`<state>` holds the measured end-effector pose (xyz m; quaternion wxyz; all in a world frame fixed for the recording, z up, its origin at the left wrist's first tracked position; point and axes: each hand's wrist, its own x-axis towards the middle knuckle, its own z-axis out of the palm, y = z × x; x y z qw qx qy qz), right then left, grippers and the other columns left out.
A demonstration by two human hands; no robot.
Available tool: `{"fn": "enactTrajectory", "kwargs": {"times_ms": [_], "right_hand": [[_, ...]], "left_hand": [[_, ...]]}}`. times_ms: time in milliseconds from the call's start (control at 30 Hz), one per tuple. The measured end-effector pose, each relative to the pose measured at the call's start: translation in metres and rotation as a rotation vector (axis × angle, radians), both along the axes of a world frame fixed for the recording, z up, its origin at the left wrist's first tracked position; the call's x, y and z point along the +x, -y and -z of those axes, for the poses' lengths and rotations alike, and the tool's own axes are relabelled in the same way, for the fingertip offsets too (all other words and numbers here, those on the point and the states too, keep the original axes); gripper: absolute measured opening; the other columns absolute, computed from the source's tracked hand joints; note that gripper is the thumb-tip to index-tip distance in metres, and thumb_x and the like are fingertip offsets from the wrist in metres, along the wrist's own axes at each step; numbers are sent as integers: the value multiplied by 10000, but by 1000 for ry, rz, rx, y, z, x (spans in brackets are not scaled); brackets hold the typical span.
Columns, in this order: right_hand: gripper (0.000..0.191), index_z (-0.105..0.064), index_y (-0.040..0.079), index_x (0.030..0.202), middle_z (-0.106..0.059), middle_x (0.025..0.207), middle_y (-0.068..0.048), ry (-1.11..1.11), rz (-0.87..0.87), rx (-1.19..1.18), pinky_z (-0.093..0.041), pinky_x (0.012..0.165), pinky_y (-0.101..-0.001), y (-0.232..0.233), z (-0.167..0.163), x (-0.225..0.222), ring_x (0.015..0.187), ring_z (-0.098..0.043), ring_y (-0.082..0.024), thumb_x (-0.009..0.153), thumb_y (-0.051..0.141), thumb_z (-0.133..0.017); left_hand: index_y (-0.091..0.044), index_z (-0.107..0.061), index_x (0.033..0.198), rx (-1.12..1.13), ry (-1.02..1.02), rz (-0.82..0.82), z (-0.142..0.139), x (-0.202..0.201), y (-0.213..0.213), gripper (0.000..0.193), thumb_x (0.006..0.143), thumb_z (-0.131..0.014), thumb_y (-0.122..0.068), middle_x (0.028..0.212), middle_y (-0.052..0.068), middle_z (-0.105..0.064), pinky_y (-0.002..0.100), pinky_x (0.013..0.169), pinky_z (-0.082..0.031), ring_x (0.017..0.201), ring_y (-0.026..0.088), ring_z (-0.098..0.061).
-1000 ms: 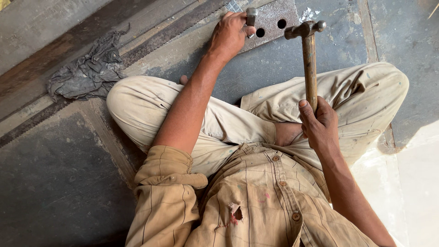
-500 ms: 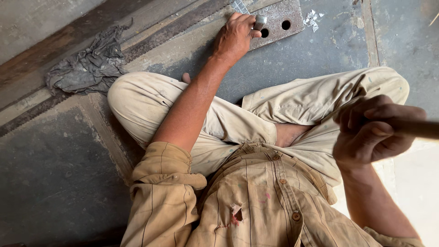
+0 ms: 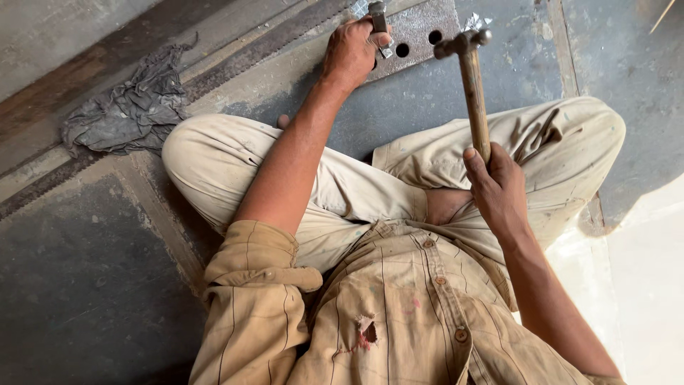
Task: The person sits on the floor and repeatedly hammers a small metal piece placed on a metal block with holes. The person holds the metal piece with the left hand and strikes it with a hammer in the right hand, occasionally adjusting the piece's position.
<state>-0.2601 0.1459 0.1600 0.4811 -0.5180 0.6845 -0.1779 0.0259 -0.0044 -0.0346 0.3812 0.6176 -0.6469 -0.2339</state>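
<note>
My left hand (image 3: 353, 50) clamps a short grey steel punch (image 3: 377, 18), standing upright on the flat grey metal plate with 2 round holes (image 3: 420, 28) on the floor. My right hand (image 3: 499, 185) grips the wooden-handled steel hammer (image 3: 467, 53), its head just right of the punch.

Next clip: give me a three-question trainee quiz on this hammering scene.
1. True or false: the right hand grips the hammer by its wooden handle.
2. What does the left hand hold upright? A) metal punch B) paintbrush C) cup
3. What lies on the floor left of the person's knee?

Key: 1 true. 2 A, the punch on the holed metal plate. 3 A crumpled grey rag.
</note>
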Motion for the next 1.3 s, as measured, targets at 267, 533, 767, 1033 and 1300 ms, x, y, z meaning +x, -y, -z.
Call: {"fn": "enactTrajectory", "kwargs": {"times_ms": [267,533,767,1033,1300], "right_hand": [[438,-544,66,875,-498,642,17,52,64,42,-368,431,-260,-19,22,-17,515,-466,-63,1045,465,-609],[248,-566,31,1021,-543,700,-2,373,-28,-434,-397,449,-235,0,-6,-32,525,-492,-72,1176,224,-580],[292,-481,11,1121,-578,856,-98,439,-101,-948,-454,516,-257,13,-2,-7,591,-532,-145,1213,288,-475],[371,-595,24,1016,-550,630,-52,-210,-207,-40,-403,476,-354,17,3,15,525,-487,-152,1071,391,-596],[364,-541,70,917,-485,644,26,81,72,67,-365,440,-265,-17,8,-17,521,-447,-64,1051,401,-609]], "left_hand": [[-109,-726,1001,25,156,45,-2,-4,-5,253,956,-710,-357,881,120,-699,487,795,-540,909,284,-684],[-38,-681,1009,-70,190,90,-12,-12,-7,223,930,-745,-237,953,105,-754,467,813,-534,953,302,-672],[-41,-667,981,-136,182,83,-18,-11,-10,136,939,-734,-152,952,91,-753,451,813,-550,976,289,-676],[-155,-753,1076,149,26,-36,-15,-8,-10,237,954,-692,-350,980,121,-707,422,792,-575,869,274,-725],[-194,-806,1049,46,28,-32,-7,-3,-5,339,919,-691,-486,938,101,-736,483,768,-547,882,300,-710]]}}
